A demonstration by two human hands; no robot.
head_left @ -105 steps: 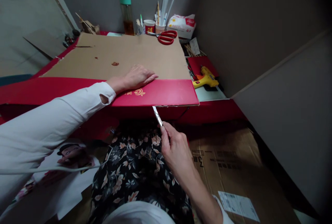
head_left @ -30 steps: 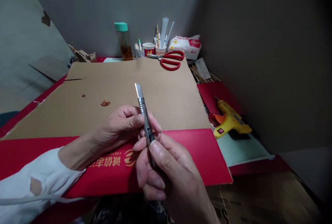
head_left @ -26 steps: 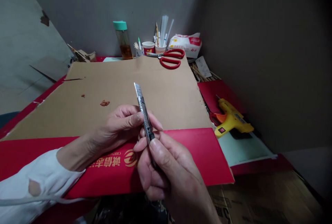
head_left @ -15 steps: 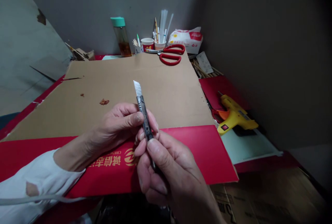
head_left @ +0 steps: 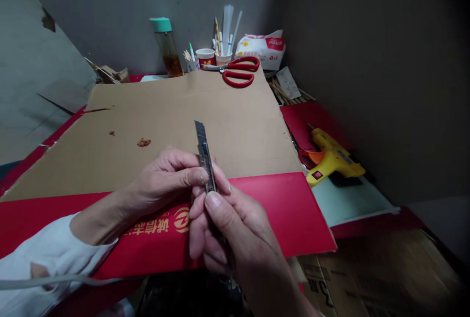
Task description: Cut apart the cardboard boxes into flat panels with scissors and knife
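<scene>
A snap-off utility knife is held up between my two hands, its segmented blade out and pointing away from me. My left hand pinches the dark metal body from the left, thumb on its near face and fingers behind. Lower down, my right hand is closed round the handle end, with the thumb pressed along it. The palm hides most of that end. Beneath the knife lies a brown cardboard sheet with a red printed board along its near side.
Red-handled scissors rest at the cardboard's far edge, before a teal-capped bottle, paper cups and a tissue pack. To the right lies a yellow glue gun. A grey cable crosses by my left sleeve.
The knife has turned in my hands, so its blade now looks darker and stands a little further right. Both hands still grip it. The whole view has shifted slightly.
</scene>
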